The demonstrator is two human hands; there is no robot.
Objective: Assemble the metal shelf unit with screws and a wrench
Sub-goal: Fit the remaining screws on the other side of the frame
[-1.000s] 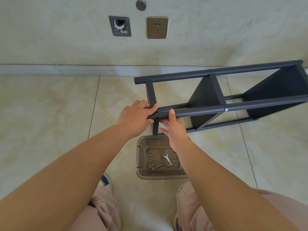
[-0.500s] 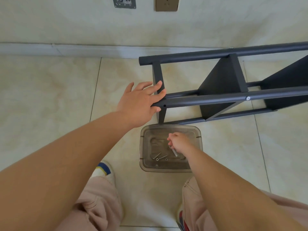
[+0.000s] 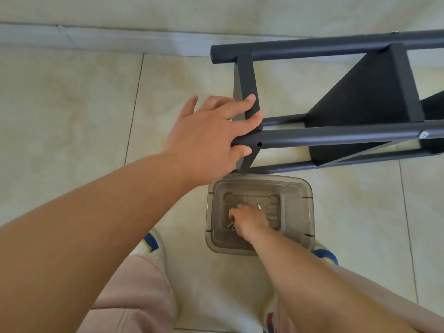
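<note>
One dark metal shelf unit [image 3: 341, 135] lies on its side on the tiled floor [image 3: 72, 111], just ahead of the person. Four long tubes visible; two flat cross panels between them; one shelf panel [image 3: 365, 92] standing on edge to the right of the left hand.

Left hand [image 3: 211, 138]: wrapped over the near end of the closest upper tube, thumb under it, fingers lying across the end cross panel. One empty screw hole [image 3: 259, 144] just right of the thumb; one fitted screw head [image 3: 423, 134] far right on the same tube.

One translucent plastic bin [image 3: 302, 212] sits on the floor directly below the left hand, touching or nearly touching the unit's lowest tube.

Right hand [image 3: 249, 221]: down inside the bin, fingers curled toward its bottom; cannot tell whether they grip anything. One or two loose screws [image 3: 230, 225] just left of its fingertips, count unclear. One wrench [image 3: 258, 206], only its bright tip showing beyond the knuckles.

Two shoes visible, one [image 3: 150, 243] left of the bin, one [image 3: 324, 254] right.
</note>
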